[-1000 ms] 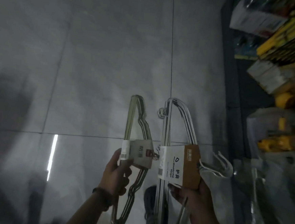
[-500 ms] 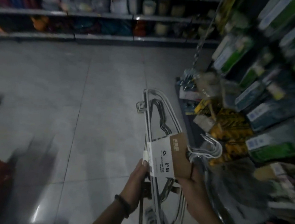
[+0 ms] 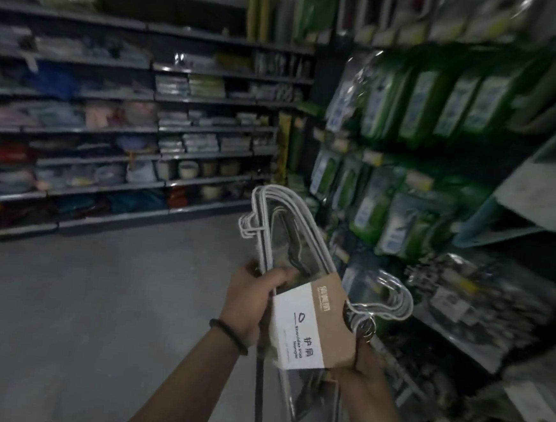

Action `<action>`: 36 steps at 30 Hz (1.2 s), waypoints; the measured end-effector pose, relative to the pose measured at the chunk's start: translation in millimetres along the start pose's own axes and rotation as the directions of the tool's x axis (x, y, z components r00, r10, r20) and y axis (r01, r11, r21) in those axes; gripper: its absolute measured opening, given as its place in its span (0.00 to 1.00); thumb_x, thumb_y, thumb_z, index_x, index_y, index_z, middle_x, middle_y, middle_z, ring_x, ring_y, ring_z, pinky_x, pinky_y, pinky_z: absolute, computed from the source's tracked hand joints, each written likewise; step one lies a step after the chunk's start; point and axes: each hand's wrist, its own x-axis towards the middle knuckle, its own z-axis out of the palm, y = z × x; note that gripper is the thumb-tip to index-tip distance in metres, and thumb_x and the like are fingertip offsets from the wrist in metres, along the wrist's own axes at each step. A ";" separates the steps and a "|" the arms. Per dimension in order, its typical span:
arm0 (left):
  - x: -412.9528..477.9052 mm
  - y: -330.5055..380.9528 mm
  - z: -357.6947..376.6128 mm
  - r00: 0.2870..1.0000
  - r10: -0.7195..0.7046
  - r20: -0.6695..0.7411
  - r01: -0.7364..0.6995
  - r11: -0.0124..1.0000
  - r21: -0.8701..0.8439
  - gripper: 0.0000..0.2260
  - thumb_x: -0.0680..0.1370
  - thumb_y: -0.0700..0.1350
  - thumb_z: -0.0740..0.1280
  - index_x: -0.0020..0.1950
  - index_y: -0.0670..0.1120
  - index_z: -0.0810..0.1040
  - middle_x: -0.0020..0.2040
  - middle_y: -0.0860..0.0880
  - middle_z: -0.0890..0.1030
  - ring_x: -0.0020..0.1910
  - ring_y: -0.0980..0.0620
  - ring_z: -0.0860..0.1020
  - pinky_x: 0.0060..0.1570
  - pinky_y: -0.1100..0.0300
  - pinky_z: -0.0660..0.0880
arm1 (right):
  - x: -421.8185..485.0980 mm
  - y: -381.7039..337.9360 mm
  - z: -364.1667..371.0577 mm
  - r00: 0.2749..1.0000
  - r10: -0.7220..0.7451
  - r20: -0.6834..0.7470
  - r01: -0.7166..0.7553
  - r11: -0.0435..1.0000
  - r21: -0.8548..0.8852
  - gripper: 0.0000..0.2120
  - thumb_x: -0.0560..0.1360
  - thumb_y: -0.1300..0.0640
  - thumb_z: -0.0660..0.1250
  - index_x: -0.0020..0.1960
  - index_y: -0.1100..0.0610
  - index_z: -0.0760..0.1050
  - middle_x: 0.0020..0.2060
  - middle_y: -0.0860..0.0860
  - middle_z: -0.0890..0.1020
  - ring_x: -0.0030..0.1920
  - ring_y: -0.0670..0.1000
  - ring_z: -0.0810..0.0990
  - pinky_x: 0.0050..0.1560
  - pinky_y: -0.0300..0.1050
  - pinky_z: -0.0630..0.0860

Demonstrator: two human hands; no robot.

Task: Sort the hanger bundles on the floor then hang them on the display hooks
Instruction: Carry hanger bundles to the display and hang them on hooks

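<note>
In a dim shop aisle, a hanger bundle (image 3: 314, 327) lies lengthwise away from the person. The left hand (image 3: 249, 305) curls its fingers (image 3: 281, 274) round the wires. The right hand (image 3: 362, 367) grips the sleeve's lower corner, nearer the display rack (image 3: 437, 203), and the hanger hooks (image 3: 405, 309) jut towards that rack.

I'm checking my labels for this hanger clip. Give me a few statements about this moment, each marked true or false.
1. The left hand and the right hand both hold the hanger bundle. True.
2. The bundle lies on the ground. False: it is held up above the floor.
3. A cardboard sleeve wraps the hangers. True.
4. The hangers already hang on a display peg. False: their hooks stick out free beside the sleeve.
5. A dark band sits on the right wrist. False: the band is on the left wrist.
</note>
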 end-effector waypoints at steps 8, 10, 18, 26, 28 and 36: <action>-18.0 69.6 133.3 0.975 0.099 0.199 -0.115 0.991 0.069 0.08 0.71 0.34 0.75 0.37 0.47 0.84 0.31 0.47 0.82 0.32 0.46 0.80 0.36 0.55 0.75 | -84.0 -146.4 -124.0 0.996 -0.067 0.056 0.077 0.383 -0.920 0.21 0.70 0.34 0.69 0.59 0.41 0.80 0.47 0.42 0.84 0.52 0.40 0.83 0.54 0.36 0.77; -27.6 81.8 169.2 0.952 0.133 0.276 -0.160 0.984 0.076 0.03 0.71 0.36 0.76 0.40 0.42 0.83 0.33 0.46 0.81 0.33 0.44 0.81 0.36 0.54 0.76 | -99.3 -198.5 -140.4 0.918 -0.390 -0.068 0.034 0.249 -0.968 0.16 0.72 0.32 0.66 0.50 0.43 0.79 0.37 0.41 0.82 0.42 0.40 0.82 0.46 0.38 0.78; -90.5 118.3 290.5 0.770 0.253 0.585 -0.353 0.934 0.061 0.06 0.76 0.41 0.76 0.40 0.51 0.86 0.39 0.50 0.87 0.41 0.52 0.85 0.41 0.61 0.79 | -72.5 -294.2 -198.1 0.678 -0.681 -0.278 0.321 0.614 -0.721 0.03 0.77 0.54 0.72 0.47 0.53 0.82 0.38 0.50 0.86 0.40 0.49 0.86 0.41 0.54 0.83; -99.0 144.9 371.3 0.626 0.197 0.754 -0.449 0.882 0.143 0.53 0.59 0.87 0.52 0.58 0.44 0.81 0.48 0.42 0.85 0.49 0.41 0.82 0.55 0.46 0.77 | -82.3 -322.1 -270.3 0.622 -0.688 -0.374 0.270 0.637 -0.722 0.11 0.81 0.53 0.69 0.39 0.49 0.75 0.30 0.46 0.80 0.29 0.41 0.76 0.29 0.37 0.68; -98.1 150.3 391.2 0.660 0.179 0.730 -0.391 0.911 0.130 0.60 0.57 0.89 0.49 0.71 0.47 0.77 0.67 0.39 0.80 0.68 0.35 0.76 0.73 0.39 0.69 | -88.3 -330.8 -284.8 0.609 -0.685 -0.400 0.281 0.657 -0.700 0.15 0.80 0.52 0.71 0.36 0.49 0.74 0.26 0.45 0.78 0.25 0.41 0.73 0.25 0.36 0.67; -91.6 166.1 435.7 0.573 0.148 0.806 -0.322 0.945 0.056 0.30 0.77 0.70 0.58 0.26 0.51 0.78 0.25 0.53 0.74 0.22 0.54 0.72 0.23 0.65 0.68 | -133.6 -376.8 -312.7 0.537 -0.693 -0.482 0.360 0.704 -0.612 0.13 0.83 0.52 0.67 0.43 0.55 0.83 0.34 0.54 0.86 0.32 0.55 0.86 0.32 0.50 0.84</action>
